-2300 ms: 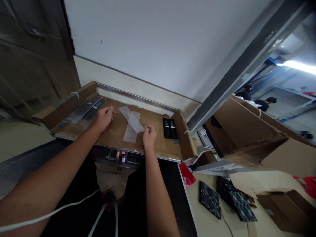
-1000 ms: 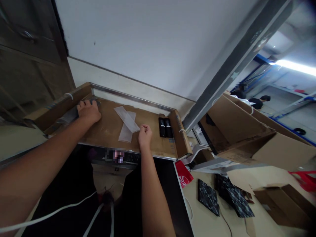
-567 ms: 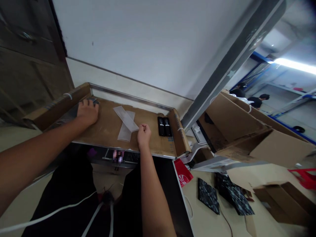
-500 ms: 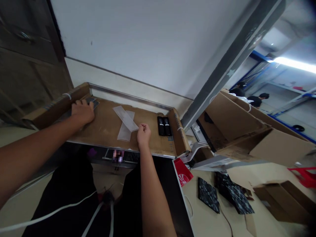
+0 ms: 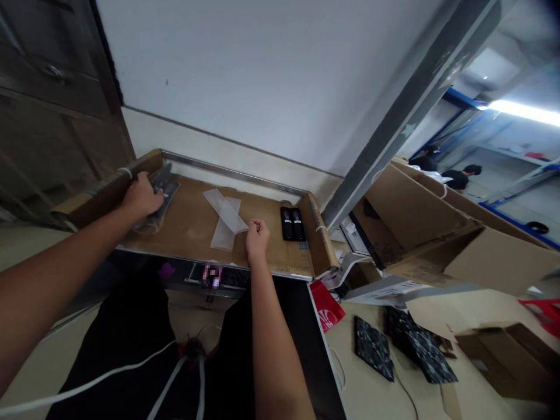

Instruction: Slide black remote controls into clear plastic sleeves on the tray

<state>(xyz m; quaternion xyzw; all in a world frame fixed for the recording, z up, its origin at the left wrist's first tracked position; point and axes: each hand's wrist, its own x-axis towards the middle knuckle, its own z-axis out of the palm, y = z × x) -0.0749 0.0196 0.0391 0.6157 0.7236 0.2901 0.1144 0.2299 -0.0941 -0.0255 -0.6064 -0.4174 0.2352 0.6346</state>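
Note:
My left hand (image 5: pixel 142 196) is at the left end of the cardboard-lined tray (image 5: pixel 188 219), its fingers closed around a dark slim object (image 5: pixel 163 175) that slants up past them. Clear plastic wrapping (image 5: pixel 154 221) lies under and beside that hand; the object's exact kind is hidden. In the middle, two translucent plastic sleeves (image 5: pixel 222 233) lie crossed on the cardboard. My right hand (image 5: pixel 257 236) pinches the right corner of the upper sleeve (image 5: pixel 225 211). To its right, two black slim devices (image 5: pixel 292 224) with white labels rest side by side.
Cardboard walls (image 5: pixel 322 239) edge the tray at both ends. A large open carton (image 5: pixel 420 221) stands to the right. On the floor lie black patterned packages (image 5: pixel 374 348) and another box (image 5: pixel 503 361). A red bag (image 5: pixel 326 306) hangs by the table. Two people sit far back.
My left hand has turned and closed, and the dark object now stands out at a slant beside it. More plastic wrapping shows. My right hand keeps its pinch on the sleeve.

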